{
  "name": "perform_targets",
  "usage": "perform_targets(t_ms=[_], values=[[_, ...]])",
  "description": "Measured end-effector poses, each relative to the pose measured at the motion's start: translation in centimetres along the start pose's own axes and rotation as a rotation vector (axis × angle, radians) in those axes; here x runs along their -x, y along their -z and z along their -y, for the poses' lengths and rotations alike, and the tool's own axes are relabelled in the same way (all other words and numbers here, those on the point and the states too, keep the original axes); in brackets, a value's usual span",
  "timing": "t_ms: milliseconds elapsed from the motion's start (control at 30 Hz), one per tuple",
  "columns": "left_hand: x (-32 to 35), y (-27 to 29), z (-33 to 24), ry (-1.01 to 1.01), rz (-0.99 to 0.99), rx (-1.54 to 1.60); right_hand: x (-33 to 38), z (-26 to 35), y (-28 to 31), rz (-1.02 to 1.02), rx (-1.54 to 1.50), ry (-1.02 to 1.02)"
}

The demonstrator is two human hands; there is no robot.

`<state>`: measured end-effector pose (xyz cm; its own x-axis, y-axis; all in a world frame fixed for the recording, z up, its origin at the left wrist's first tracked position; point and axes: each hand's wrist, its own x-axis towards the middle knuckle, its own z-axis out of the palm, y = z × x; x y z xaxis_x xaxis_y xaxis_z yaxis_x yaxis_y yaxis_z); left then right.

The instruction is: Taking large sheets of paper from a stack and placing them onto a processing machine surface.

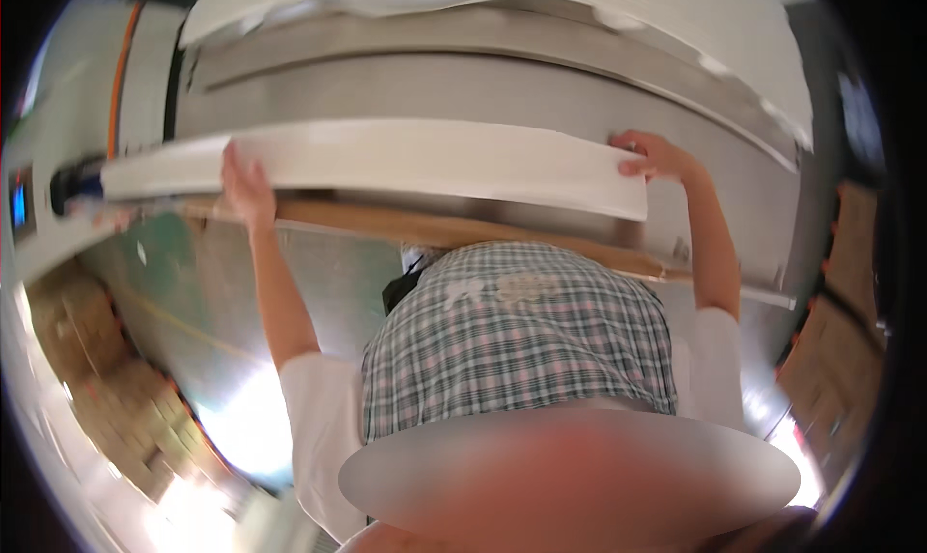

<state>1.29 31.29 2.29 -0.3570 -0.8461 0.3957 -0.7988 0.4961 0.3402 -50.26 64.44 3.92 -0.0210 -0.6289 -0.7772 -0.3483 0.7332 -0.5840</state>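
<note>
One white strip (435, 157), long, narrow and flat-looking; material uncertain. Position: in front of the body, above the near part of the grey worktop (386, 85). Long axis: left to right, crosswise to the person; right end square-cut, left end reaching to a dark object (79, 186) of unclear kind.

Two hands, both at the strip, both extended forward from the body.

Right hand (660, 157): at the far corner of the right end; thumb over the face, fingers curled about the edge, grasping the strip. Nearly all of its length lies to the left of this hand.

Left hand (249, 188): across the strip from its near edge, fingers pointing away from the body; blurred, so whether it grips or merely rests cannot be told. A short length runs past it to the left, the longer stretch to the right. Of the two, this hand is nearer the dark object; the right is nearer the square end.

Surroundings, five entries: one brown board (386, 222) along the near edge, between strip and body; one broad white sheet (628, 2) beyond the worktop, well apart from the strip; one small lit screen (19, 205), far left; brown cartons (821, 360), stacked right and left; one checked apron (521, 331), worn by the person.
</note>
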Motion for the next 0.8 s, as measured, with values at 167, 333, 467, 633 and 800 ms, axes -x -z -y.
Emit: perform_targets(t_ms=[167, 333, 467, 633, 800], values=[[0.0, 0.3, 0.5, -0.025, -0.129, 0.012, -5.4, 8.0, -6.2, 0.146, -0.042, 0.111], [0.1, 0.5, 1.4, -0.067, -0.191, 0.01, -9.9, 15.6, -13.1, 0.176, 0.098, 0.2], [0.1, 1.3, 1.2, -0.139, -0.239, 0.069, -12.9, 22.1, -17.3, 0.162, 0.187, 0.264], [0.2, 1.4, 0.5, -0.026, -0.121, 0.245, -17.8, 26.6, -23.8, -0.26, 0.259, 0.663], [0.3, 2.7, 0.9, 0.096, 0.048, 0.458, -21.2, 28.6, -25.8, -0.176, -0.109, 0.651]])
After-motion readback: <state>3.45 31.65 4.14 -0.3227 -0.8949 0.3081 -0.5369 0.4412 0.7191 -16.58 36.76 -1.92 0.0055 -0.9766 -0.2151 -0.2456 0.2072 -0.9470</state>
